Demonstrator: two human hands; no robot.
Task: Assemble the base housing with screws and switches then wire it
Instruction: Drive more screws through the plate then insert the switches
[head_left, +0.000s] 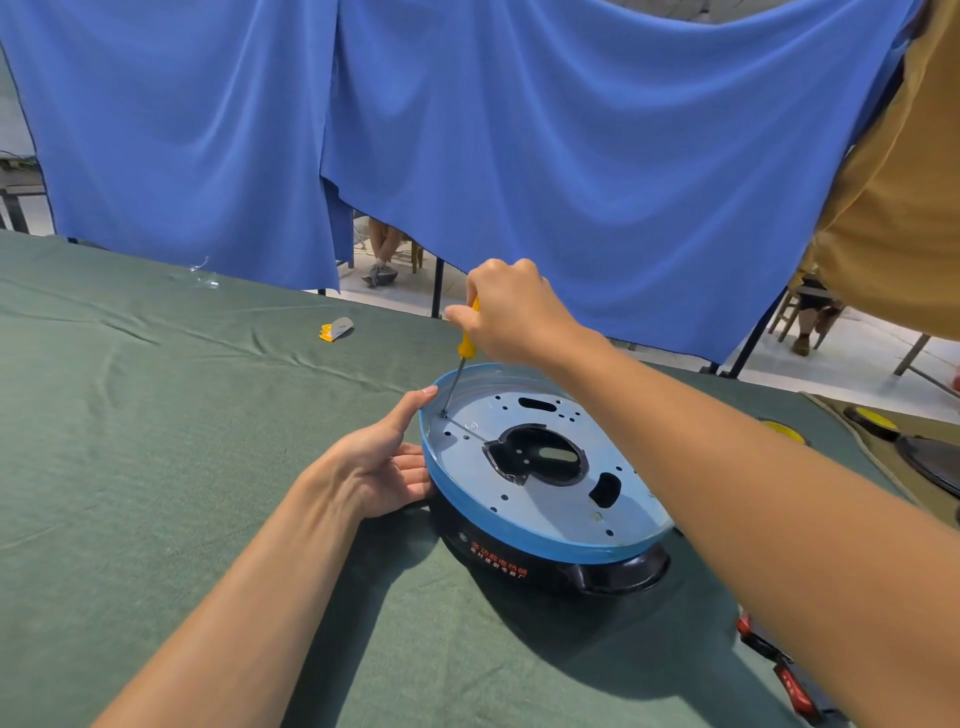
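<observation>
Work: the black round housing (519, 551) sat on the table (156, 441), right of its middle, with a blue band round the rim and a grey plate (550, 415) full of holes set in the top.
Right: the right hand (511, 312) reached over the far rim, fingers curled tight round the yellow handle of a screwdriver (466, 343).
Tool: the shaft slanted down and left, its tip in a hole near the plate's left edge.
Left: the left hand (379, 467) lay flat against the housing's left side, fingers straight and together, thumb up on the blue rim.
Table: green cloth, creased; a yellow scrap (335, 330) lay well beyond the housing, and red-and-black parts (779, 670) at the near right edge, too cropped to tell.
Behind: a blue curtain (519, 156) hung along the far side.
</observation>
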